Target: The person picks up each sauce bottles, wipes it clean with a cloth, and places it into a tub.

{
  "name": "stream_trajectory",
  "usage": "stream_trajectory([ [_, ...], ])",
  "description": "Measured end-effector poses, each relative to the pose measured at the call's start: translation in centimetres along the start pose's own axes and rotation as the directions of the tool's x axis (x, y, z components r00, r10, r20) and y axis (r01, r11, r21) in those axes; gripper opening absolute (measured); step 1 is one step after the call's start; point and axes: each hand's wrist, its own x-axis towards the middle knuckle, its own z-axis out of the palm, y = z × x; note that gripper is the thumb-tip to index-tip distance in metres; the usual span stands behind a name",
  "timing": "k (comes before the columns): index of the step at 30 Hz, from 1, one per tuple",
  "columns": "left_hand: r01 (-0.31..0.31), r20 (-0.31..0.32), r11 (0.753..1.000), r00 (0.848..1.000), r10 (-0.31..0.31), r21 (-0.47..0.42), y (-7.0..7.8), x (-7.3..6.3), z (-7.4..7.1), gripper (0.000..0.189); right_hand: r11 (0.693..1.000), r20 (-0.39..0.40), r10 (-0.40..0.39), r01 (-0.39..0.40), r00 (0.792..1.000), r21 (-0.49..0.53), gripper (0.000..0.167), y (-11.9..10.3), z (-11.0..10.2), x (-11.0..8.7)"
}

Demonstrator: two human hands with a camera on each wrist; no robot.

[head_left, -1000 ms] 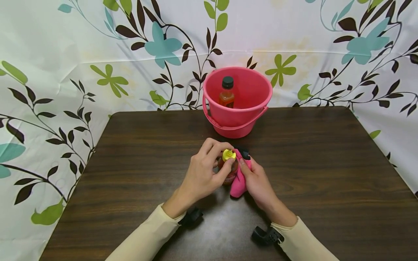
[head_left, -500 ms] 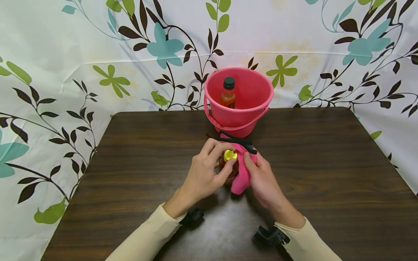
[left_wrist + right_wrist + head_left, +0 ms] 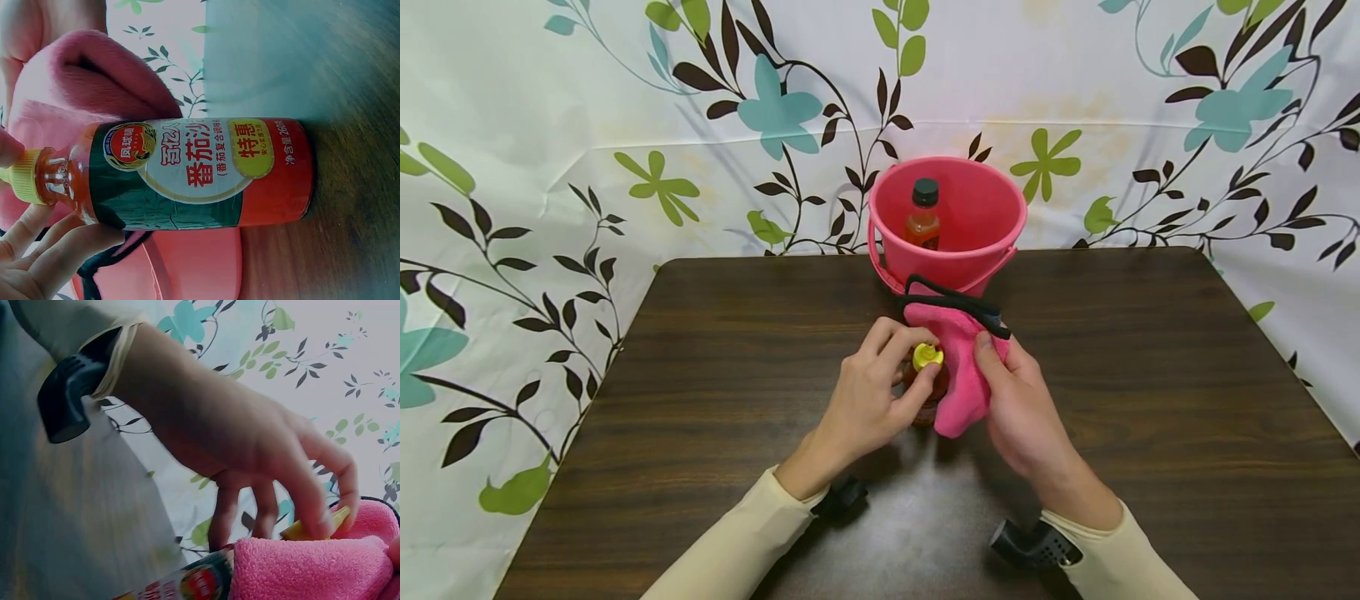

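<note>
A sauce bottle (image 3: 187, 175) with a yellow cap (image 3: 928, 357) and a green and red label stands upright on the table. My left hand (image 3: 876, 379) pinches it at the cap from the left, a few fingers around the neck. In my right hand (image 3: 1030, 417) is a pink cloth (image 3: 962, 371) with black edging, gripped between thumb and fingers. The cloth hangs folded along the bottle's right side, partly hiding it in the head view. Seen from the right wrist, the fluffy cloth (image 3: 306, 569) covers much of the bottle's upper part.
Behind the hands, at the table's back edge, stands a pink bucket (image 3: 947, 265) with its handle down. Inside it is another bottle (image 3: 922, 223) with a dark cap. A leaf-patterned sheet (image 3: 625, 100) hangs behind the dark wooden table (image 3: 1150, 375).
My right hand has moved up and right, lifting the cloth, which has spread out with its black-edged top now overlapping the bucket. The left hand and the bottle stay nearly still.
</note>
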Motion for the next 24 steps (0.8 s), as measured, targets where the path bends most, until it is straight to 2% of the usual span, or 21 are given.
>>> stream_trajectory([
  [6,0.013,-0.004,1.000,1.000,-0.013,-0.011,0.0,0.0,-0.1,0.027,0.999,0.008,-0.019,0.018,1.000,0.036,0.045,-1.4,0.1,-0.4],
  [12,0.007,0.010,1.000,1.000,-0.006,-0.008,0.1,0.0,0.0,0.026,0.996,-0.033,-0.068,0.069,0.997,0.062,0.043,-2.9,0.0,-0.9],
  [16,0.019,0.018,1.000,1.000,-0.019,-0.011,0.1,0.0,-0.1,0.026,0.995,-0.049,-0.093,0.095,0.994,0.031,0.041,-3.3,-0.2,-1.2],
  [24,0.015,0.016,1.000,1.000,-0.016,0.023,0.2,0.2,-0.3,0.027,0.996,-0.079,-0.080,0.077,0.994,-0.048,0.039,-2.5,-0.8,-1.1],
])
